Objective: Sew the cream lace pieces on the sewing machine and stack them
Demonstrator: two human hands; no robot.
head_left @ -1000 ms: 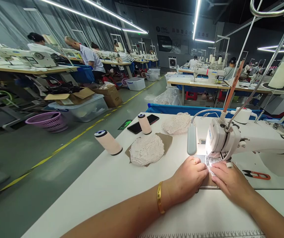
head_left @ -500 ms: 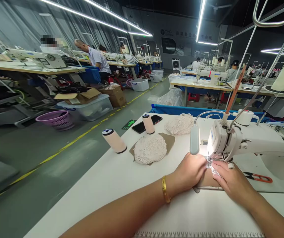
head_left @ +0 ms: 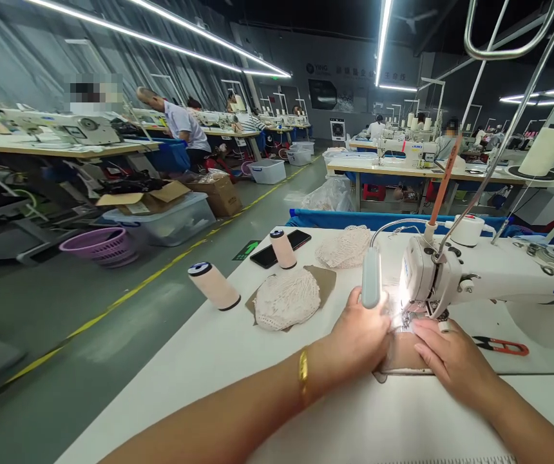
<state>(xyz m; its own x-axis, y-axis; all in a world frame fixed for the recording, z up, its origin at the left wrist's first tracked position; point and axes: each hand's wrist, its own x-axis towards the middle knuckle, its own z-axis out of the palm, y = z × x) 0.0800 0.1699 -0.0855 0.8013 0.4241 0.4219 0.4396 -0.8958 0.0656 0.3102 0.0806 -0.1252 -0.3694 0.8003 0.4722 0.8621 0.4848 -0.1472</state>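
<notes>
Beside the needle of a white sewing machine (head_left: 415,274), my left hand (head_left: 361,332) is closed, its fingertips pinching the edge of a small piece of white lace (head_left: 397,322), mostly hidden by fingers and glare. The grey machine lamp (head_left: 371,277) hangs in front of its fingers. My right hand (head_left: 453,357) lies with fingers stretched flat on the machine bed, fingertips close to the presser foot (head_left: 406,317). A pair of orange-handled thread snips (head_left: 502,346) rests right of that hand.
Left on the white table are a stack of lace pieces (head_left: 286,299) on brown card, another lace pile (head_left: 343,246), two thread cones (head_left: 214,287) and a phone (head_left: 281,249). A ruler scale (head_left: 470,460) runs along the near edge. People sew at other tables beyond.
My left hand has drawn left, away from the needle, and now sits behind the lamp. My right hand stays beside the presser foot. Less lace shows between the hands. The view has shifted slightly.
</notes>
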